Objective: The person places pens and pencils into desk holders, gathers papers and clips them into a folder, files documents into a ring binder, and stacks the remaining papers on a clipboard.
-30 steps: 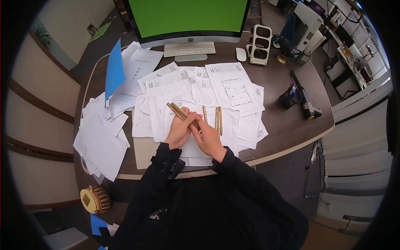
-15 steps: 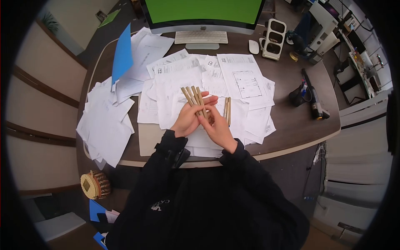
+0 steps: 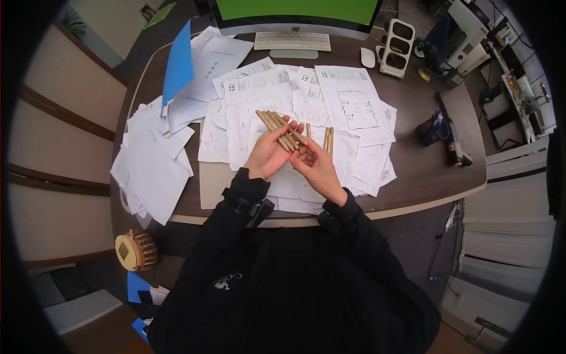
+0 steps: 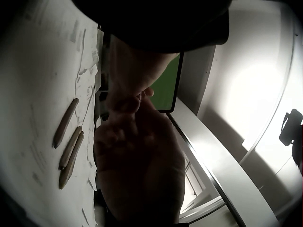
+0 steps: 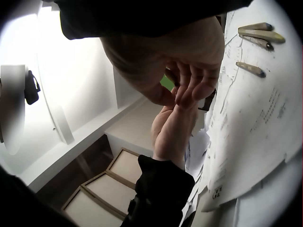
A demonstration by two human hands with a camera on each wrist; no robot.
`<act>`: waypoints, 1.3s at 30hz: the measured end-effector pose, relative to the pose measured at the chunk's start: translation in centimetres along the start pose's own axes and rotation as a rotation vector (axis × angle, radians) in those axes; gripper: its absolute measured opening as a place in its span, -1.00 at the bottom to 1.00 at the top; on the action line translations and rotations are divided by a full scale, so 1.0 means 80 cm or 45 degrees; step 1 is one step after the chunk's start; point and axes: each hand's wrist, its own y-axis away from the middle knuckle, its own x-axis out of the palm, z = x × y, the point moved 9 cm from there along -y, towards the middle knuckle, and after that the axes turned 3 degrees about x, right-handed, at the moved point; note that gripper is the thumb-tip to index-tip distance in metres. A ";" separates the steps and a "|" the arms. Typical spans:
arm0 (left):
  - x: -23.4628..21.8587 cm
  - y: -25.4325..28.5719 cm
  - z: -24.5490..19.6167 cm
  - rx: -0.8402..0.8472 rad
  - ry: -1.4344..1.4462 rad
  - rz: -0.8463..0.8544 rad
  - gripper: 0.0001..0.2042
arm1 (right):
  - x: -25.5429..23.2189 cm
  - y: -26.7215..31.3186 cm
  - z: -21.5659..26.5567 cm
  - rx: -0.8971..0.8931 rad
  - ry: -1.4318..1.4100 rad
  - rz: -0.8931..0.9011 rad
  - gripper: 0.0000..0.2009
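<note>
My left hand, palm turned up, holds several tan pencil-like sticks fanned side by side, its thumb lying across them. At their lower right ends, my right hand pinches one stick with thumb and curled fingers. Both hands meet above the papers. Beyond the right hand, a few more sticks lie on the sheets. The right wrist view shows these loose sticks with dark ends. In the left wrist view the loose sticks are visible, while the held ones are hidden behind the hands.
A keyboard and mouse sit before the monitor. Right of the papers are a pen holder and a long black tool. A blue folder stands up among papers on the left; a woven basket is lower left.
The bundle has turned and spread from a tight cluster into a fan in the left hand. The right fingers have shifted to the sticks' lower ends. The head view has moved slightly.
</note>
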 end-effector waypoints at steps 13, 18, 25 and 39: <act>0.000 0.003 0.000 -0.019 -0.269 0.028 -0.66 | 0.008 0.002 -0.009 0.067 0.022 0.056 -0.65; 0.019 0.011 0.004 -0.025 -0.369 0.125 -0.52 | 0.005 0.002 -0.009 0.043 0.172 -0.030 -0.74; 0.017 0.012 0.019 -0.075 -0.540 0.164 -0.53 | 0.002 0.001 0.010 -0.103 0.473 -0.065 -0.84; 0.005 0.007 0.007 0.094 -0.554 0.055 -0.63 | -0.008 0.003 -0.027 0.232 0.238 0.115 -0.82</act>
